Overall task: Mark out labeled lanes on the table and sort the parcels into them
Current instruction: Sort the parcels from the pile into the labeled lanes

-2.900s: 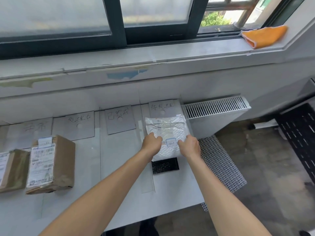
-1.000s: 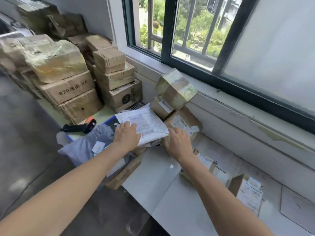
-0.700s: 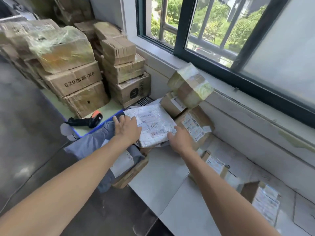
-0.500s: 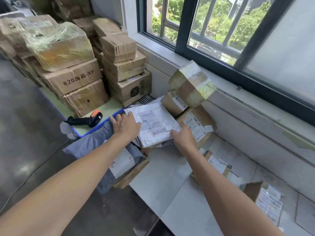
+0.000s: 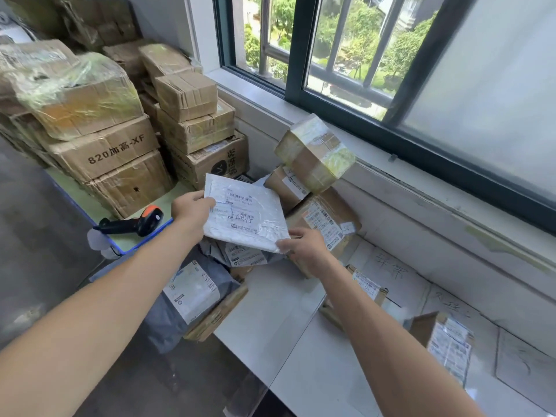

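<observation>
A flat white mailer (image 5: pixel 245 213) with a printed label is lifted above the parcel pile. My left hand (image 5: pixel 191 210) pinches its left edge and my right hand (image 5: pixel 304 248) grips its lower right corner. Beneath it lie grey poly bags (image 5: pixel 192 293) with labels and brown boxes (image 5: pixel 326 216), one taped box (image 5: pixel 316 152) leaning on the wall. On the white table (image 5: pixel 270 320) two small labelled boxes (image 5: pixel 445 344) stand in lanes before handwritten cards (image 5: pixel 391 270).
Stacked cardboard cartons (image 5: pixel 105 145) fill the left side. An orange and black barcode scanner (image 5: pixel 135 225) lies on a blue-edged green surface. The window sill (image 5: pixel 421 188) runs behind the table. Dark floor lies to the lower left.
I turned from the rightmost lane, where both hands had set a white mailer down, to the parcel pile. Both hands took hold of another white mailer and lifted it off the pile.
</observation>
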